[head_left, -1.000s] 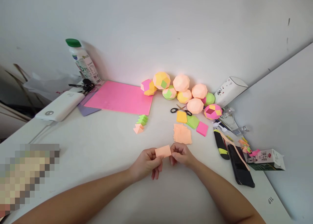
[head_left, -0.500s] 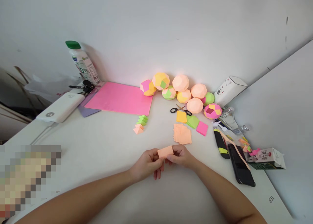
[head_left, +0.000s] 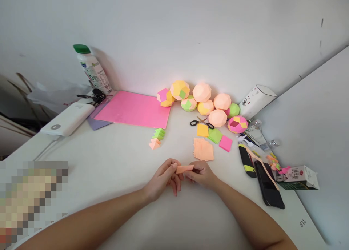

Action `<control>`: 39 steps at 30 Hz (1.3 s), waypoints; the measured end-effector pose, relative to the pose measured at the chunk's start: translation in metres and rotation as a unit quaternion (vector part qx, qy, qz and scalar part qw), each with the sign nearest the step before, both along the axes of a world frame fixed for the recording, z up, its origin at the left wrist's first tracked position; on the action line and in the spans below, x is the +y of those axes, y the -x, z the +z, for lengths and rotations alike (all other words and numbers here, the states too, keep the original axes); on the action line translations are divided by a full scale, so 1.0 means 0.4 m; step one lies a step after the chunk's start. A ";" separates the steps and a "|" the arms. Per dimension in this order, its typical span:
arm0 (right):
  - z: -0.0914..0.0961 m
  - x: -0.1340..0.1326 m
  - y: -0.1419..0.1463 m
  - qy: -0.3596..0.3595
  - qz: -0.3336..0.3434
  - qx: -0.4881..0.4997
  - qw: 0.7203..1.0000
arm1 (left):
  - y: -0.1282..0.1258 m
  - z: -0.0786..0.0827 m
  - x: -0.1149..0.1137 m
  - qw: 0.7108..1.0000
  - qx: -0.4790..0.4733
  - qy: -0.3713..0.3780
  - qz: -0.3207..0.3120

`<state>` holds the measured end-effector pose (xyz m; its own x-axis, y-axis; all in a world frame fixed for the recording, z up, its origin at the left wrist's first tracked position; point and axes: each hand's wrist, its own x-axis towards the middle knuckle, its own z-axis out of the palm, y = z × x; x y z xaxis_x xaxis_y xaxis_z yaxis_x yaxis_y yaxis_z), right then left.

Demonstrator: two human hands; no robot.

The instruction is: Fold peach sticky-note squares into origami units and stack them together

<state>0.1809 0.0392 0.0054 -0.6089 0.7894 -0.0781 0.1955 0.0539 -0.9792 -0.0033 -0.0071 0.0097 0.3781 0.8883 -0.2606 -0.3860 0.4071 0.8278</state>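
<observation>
A small folded piece of peach paper [head_left: 184, 168] is pinched between my two hands just above the white table [head_left: 114, 162]. My left hand [head_left: 163, 177] grips its left end with thumb and fingers closed. My right hand [head_left: 200, 173] pinches its right end. The paper now looks narrow and flat, seen nearly edge on. Just behind my hands lies a loose stack of peach paper squares [head_left: 203, 149]. Two small folded pieces, green [head_left: 159, 133] and peach [head_left: 154, 144], sit to the left of that stack.
Several paper balls [head_left: 201, 100] line the wall, with scissors [head_left: 201, 123] and yellow, green and pink squares [head_left: 215, 136] before them. A pink sheet [head_left: 133, 108], power bank [head_left: 67, 118] and bottle [head_left: 92, 68] stand left. A phone [head_left: 268, 184], marker [head_left: 246, 161] and carton [head_left: 297, 177] lie right.
The peach paper has been folded down from a broad rectangle to a thin strip. Both hands have closed in on it and stayed in the same spot.
</observation>
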 end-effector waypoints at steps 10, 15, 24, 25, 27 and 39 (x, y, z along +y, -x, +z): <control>-0.006 -0.006 0.006 -0.046 -0.014 0.007 0.999 | -0.002 0.004 -0.003 0.999 0.033 -0.007 -0.005; -0.019 -0.003 0.005 -0.046 -0.006 0.040 0.998 | 0.000 0.003 -0.006 0.999 0.027 -0.024 -0.007; -0.040 -0.007 0.002 -0.083 -0.019 0.052 0.995 | -0.009 0.016 0.001 0.994 0.108 0.017 -0.013; -0.042 -0.009 0.003 -0.071 -0.023 0.060 0.995 | -0.010 0.018 0.001 0.993 0.116 0.018 -0.013; -0.045 -0.013 0.004 -0.059 -0.033 0.083 0.994 | -0.011 0.020 0.001 0.992 0.123 0.021 -0.001; -0.024 0.002 0.008 -0.221 0.002 0.034 0.975 | -0.011 0.005 0.003 0.994 0.097 0.024 0.038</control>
<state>0.1777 0.0400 -0.0040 -0.6032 0.7349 0.3098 0.1299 0.4738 -0.8710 0.0011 -0.0059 0.0117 0.2484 0.8975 -0.3643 -0.2513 0.4230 0.8706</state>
